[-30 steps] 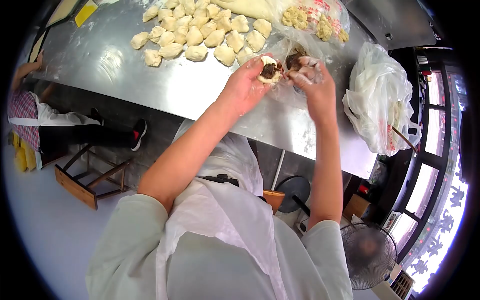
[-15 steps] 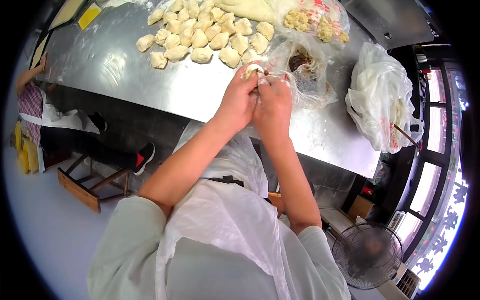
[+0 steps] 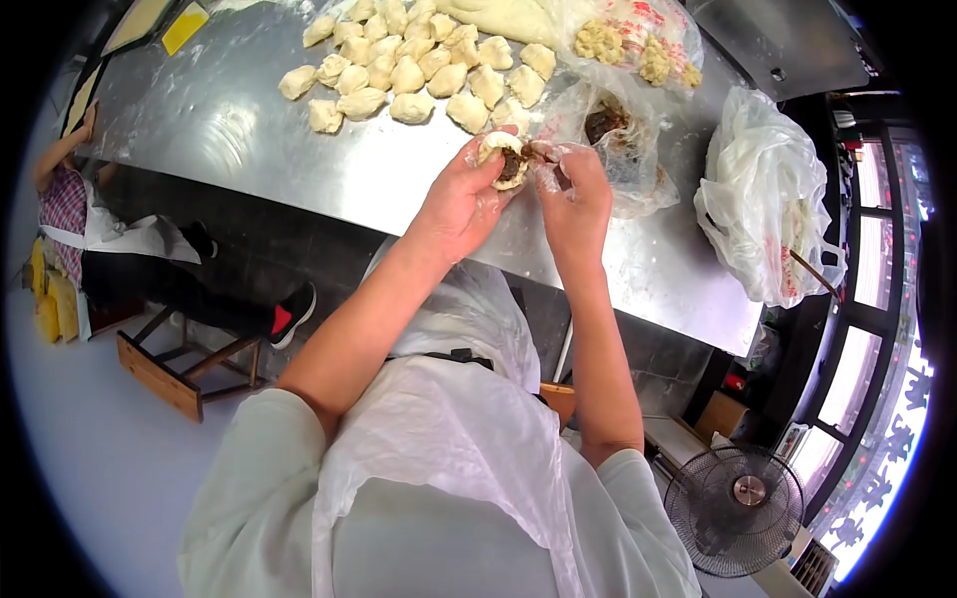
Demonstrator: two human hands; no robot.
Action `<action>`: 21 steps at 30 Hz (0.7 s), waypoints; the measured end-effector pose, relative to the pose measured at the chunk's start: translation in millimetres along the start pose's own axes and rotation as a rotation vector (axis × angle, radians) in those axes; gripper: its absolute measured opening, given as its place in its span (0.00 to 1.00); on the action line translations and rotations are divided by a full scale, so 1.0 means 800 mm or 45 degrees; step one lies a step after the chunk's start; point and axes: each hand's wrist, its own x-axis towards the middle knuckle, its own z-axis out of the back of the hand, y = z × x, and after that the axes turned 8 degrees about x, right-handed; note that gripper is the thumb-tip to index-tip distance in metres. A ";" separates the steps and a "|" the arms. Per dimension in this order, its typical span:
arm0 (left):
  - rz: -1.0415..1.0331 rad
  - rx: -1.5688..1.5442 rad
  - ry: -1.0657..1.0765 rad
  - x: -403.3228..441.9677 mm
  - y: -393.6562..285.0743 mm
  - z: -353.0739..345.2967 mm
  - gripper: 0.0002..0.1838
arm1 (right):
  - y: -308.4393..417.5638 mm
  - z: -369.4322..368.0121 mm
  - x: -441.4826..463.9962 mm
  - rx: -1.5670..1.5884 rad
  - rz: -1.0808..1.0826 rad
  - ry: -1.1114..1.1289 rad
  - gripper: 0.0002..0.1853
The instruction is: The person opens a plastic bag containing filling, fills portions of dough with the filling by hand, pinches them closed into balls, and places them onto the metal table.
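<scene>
My left hand (image 3: 461, 204) is wrapped round a flattened piece of dough (image 3: 503, 161) with dark filling on it. Right beside it, my right hand (image 3: 568, 184) has its fingers pinched together, with a bit of dark filling at the fingertips by the dough's edge. Behind my right hand, an open plastic bag (image 3: 643, 149) holds more dark filling (image 3: 604, 122). Several pale dough pieces (image 3: 409, 75) lie in rows on the metal table (image 3: 299, 169), beyond my left hand.
A large dough mass (image 3: 508, 18) and yellowish crumbly lumps (image 3: 599, 42) on plastic are at the back. A full white plastic bag (image 3: 763, 199) stands at the right end. Another person (image 3: 75, 214) is at the far left, near a wooden stool (image 3: 159, 374). A fan (image 3: 735, 508) stands lower right.
My right hand went from the filling bag to the dough in my left hand, then drew slightly right. The dough and filling, mostly covered half a second ago, show again.
</scene>
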 end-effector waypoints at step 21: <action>0.094 0.153 -0.192 -0.021 0.002 0.012 0.21 | 0.040 -0.016 -0.018 0.307 -0.328 0.124 0.16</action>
